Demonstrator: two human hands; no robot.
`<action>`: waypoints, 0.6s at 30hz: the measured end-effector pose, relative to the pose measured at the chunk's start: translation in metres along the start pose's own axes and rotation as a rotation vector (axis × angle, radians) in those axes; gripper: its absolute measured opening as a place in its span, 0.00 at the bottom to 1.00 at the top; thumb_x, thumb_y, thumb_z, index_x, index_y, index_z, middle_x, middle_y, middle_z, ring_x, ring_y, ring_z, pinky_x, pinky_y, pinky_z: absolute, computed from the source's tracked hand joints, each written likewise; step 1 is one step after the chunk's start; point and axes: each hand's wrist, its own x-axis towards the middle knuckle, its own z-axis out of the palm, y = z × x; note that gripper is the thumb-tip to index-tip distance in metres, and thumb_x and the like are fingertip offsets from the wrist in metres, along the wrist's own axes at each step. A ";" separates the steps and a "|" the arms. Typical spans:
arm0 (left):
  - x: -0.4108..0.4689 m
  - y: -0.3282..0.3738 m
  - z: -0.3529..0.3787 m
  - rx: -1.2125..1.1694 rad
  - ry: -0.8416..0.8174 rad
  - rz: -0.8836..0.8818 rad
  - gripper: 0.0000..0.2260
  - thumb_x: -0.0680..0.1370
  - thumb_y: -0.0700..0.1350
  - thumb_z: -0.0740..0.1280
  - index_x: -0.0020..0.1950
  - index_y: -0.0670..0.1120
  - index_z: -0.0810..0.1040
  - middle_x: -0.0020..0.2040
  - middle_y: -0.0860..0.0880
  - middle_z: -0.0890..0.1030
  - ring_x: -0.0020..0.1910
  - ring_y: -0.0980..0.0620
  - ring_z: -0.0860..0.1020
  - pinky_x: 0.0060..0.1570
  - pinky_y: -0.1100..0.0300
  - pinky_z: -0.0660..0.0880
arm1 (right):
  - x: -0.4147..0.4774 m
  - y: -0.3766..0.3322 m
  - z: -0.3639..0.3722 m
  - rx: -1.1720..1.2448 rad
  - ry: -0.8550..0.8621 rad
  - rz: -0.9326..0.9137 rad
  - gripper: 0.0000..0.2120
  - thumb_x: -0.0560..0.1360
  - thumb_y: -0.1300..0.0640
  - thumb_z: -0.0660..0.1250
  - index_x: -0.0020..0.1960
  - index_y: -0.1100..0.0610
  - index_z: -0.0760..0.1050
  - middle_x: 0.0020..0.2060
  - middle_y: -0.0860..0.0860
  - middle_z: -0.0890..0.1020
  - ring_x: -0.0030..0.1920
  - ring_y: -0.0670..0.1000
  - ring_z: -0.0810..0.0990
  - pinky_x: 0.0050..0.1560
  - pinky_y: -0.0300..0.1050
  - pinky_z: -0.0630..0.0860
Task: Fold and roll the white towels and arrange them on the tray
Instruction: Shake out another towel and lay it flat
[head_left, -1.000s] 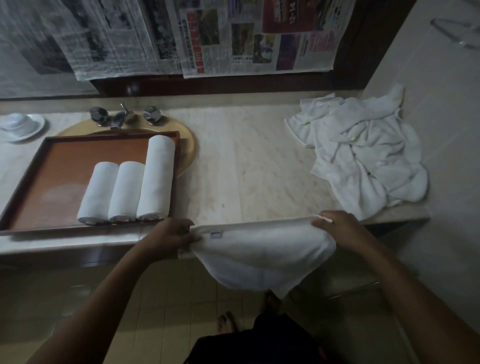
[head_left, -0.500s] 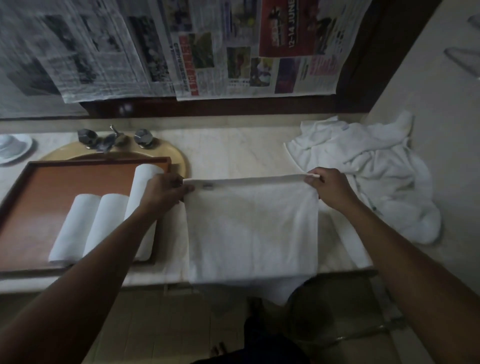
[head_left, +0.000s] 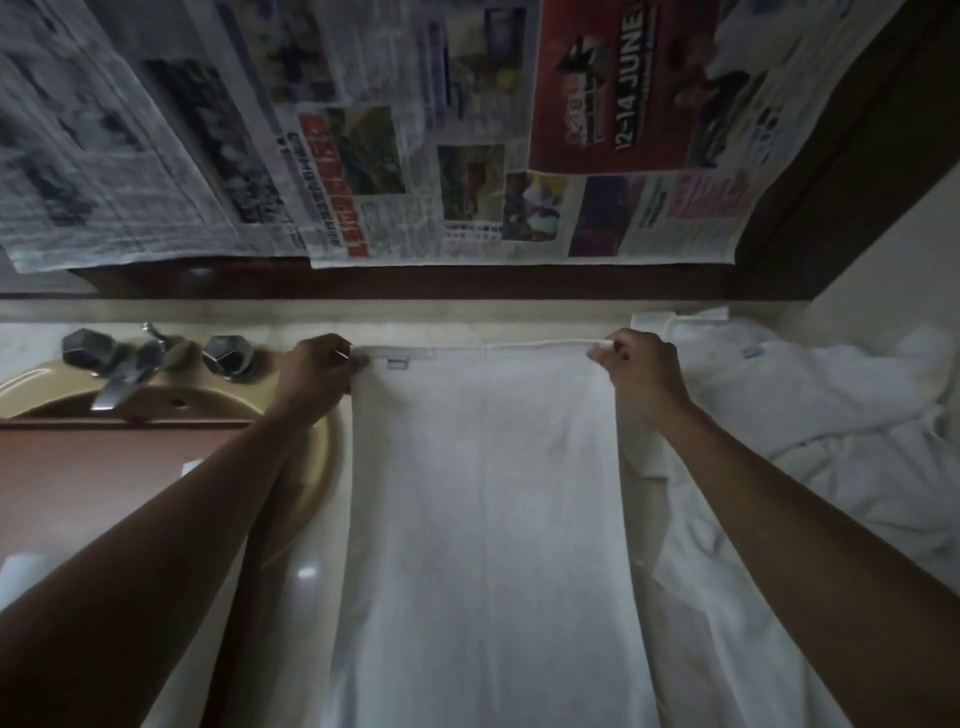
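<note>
two hands (head_left: 311, 376) (head_left: 644, 376) pinch towel (head_left: 488, 519) corners

We see a dim, soft picture: newspapers (head_left: 363, 130) blurred, edges bowed, one small glare spot on the countertop (head_left: 311, 597).

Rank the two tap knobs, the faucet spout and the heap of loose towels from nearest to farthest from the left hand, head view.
1. Right knob, just left of the left hand.
2. Faucet spout, between the two knobs.
3. Left knob, far left.
4. Loose towel heap, far right.
</note>
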 end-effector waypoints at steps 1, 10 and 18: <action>0.016 0.000 0.006 0.025 0.014 -0.008 0.08 0.78 0.49 0.74 0.48 0.44 0.84 0.34 0.50 0.84 0.36 0.50 0.82 0.36 0.61 0.71 | 0.016 0.002 0.006 -0.008 -0.008 0.006 0.13 0.79 0.46 0.71 0.41 0.53 0.76 0.32 0.46 0.78 0.36 0.49 0.75 0.37 0.44 0.66; 0.101 -0.025 0.065 0.245 0.074 -0.033 0.07 0.77 0.52 0.74 0.46 0.49 0.83 0.44 0.46 0.84 0.49 0.39 0.81 0.46 0.55 0.72 | 0.103 0.024 0.074 -0.108 0.003 0.086 0.12 0.77 0.48 0.72 0.39 0.52 0.75 0.32 0.45 0.78 0.40 0.53 0.79 0.42 0.44 0.69; 0.077 -0.024 0.094 0.240 0.245 0.076 0.15 0.78 0.49 0.73 0.62 0.46 0.77 0.58 0.43 0.78 0.56 0.41 0.76 0.55 0.47 0.72 | 0.087 0.029 0.111 -0.090 0.285 -0.015 0.17 0.75 0.50 0.76 0.58 0.56 0.76 0.54 0.55 0.81 0.56 0.60 0.77 0.59 0.55 0.73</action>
